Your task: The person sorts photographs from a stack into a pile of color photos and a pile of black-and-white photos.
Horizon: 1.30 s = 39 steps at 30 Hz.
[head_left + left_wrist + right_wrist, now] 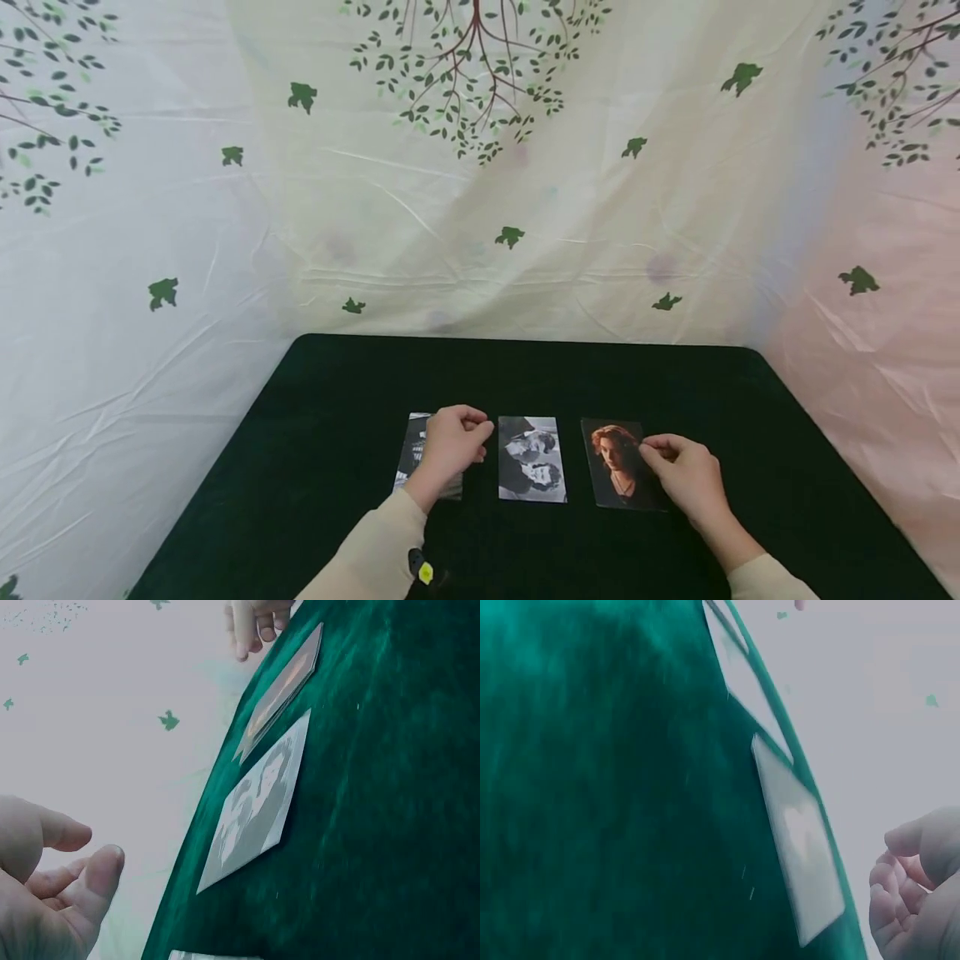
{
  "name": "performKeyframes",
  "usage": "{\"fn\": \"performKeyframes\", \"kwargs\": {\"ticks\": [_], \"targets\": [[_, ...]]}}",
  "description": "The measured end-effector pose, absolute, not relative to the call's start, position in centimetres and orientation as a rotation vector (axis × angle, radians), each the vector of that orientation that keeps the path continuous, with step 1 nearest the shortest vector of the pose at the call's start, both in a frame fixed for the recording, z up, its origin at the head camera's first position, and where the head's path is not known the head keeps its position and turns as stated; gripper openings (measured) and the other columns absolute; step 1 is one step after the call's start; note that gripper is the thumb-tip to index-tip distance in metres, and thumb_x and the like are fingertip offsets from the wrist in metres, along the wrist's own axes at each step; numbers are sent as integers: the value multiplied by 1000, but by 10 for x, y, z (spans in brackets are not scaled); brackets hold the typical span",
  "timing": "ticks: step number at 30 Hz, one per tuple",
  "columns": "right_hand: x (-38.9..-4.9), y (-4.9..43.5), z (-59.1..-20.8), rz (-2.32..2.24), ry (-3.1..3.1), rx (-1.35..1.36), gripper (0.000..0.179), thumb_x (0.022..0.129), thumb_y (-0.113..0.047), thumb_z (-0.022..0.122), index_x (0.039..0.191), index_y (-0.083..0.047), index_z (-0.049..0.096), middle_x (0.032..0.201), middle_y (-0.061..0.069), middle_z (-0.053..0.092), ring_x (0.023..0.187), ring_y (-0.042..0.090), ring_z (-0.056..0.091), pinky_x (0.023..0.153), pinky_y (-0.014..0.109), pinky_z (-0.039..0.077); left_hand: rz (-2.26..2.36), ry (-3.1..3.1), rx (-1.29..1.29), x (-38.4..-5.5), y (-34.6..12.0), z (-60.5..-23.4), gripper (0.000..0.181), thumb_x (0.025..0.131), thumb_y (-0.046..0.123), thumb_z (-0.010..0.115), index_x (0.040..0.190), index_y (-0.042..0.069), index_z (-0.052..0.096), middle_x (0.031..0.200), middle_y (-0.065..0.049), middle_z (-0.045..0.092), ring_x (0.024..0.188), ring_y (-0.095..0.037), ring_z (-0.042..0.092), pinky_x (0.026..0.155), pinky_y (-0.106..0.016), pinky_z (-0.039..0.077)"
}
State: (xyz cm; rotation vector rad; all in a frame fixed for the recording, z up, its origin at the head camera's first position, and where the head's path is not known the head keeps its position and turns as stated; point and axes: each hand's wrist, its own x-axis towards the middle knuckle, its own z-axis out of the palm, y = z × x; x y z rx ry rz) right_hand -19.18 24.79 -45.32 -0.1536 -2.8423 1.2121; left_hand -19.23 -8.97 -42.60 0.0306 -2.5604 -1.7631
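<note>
Three photo prints lie in a row on the dark green tabletop. In the head view my left hand (453, 442) is over the left black-and-white print (411, 446), covering much of it. The left wrist view shows that hand's thumb and index finger apart, with nothing between them. At the centre lies a black-and-white print (531, 475) with two heads on it. My right hand (688, 473) overlaps the right edge of the colour print (611, 467) of a red-haired person. In the right wrist view this hand's fingers are loosely bent and hold nothing, apart from the print.
A dark green cloth (525, 375) covers the table, whose back corners are rounded. Behind and on both sides hangs a pale curtain (570, 200) printed with branches and green leaves. Something dark with a yellow part (425, 572) sits by my left sleeve.
</note>
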Motion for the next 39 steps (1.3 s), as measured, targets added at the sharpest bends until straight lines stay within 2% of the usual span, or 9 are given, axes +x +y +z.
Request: {"fn": "performKeyframes", "kwargs": {"ticks": [8,14,16,22,26,32,39], "targets": [[-196,203,-438,1163,-2907,40,31,90,-32,67,110,-9,68,91,1,67,78,13,61,65,31,50,-1689,-2650,43,-189,-106,-428,26,90,16,67,109,-2,65,78,-16,66,55,-14,60,55,-28,53],[-195,174,-439,1107,-2952,103,33,87,-33,71,109,-9,68,86,-1,66,73,12,60,66,35,51,-1606,-2718,-15,-189,-102,-437,29,89,17,67,110,-4,63,64,-4,62,52,-14,59,54,-29,51],[-194,166,-442,1085,-2954,123,31,86,-31,73,107,-9,68,84,-3,66,74,10,60,67,34,51,-1584,-2741,-33,-190,-99,-440,30,89,17,68,110,-4,63,64,-3,62,52,-14,58,53,-29,50],[-193,146,-450,1122,-2964,151,35,83,-28,76,108,-4,69,76,-3,65,61,10,56,55,29,45,-1526,-2819,-21,-190,-90,-447,31,88,17,68,111,-4,63,67,-4,64,51,-13,59,52,-29,48],[-193,138,-451,1107,-2989,161,38,82,-29,77,107,-2,69,73,-3,62,59,10,54,53,29,44,-1448,-2850,-9,-189,-82,-450,31,87,17,70,108,-6,64,60,0,62,48,-12,58,51,-28,47],[-193,135,-454,1069,-3052,104,44,81,-32,77,111,0,67,71,-1,58,58,12,53,51,29,44,-1418,-2854,-1,-190,-69,-454,28,85,16,70,101,-7,67,58,0,59,47,-11,58,51,-27,47],[-193,133,-460,1035,-3074,76,50,81,-33,76,115,2,64,68,0,56,55,13,52,51,29,42,-1404,-2882,20,-191,-62,-457,18,85,17,69,87,-1,70,58,0,58,49,-12,57,49,-28,46]]}}
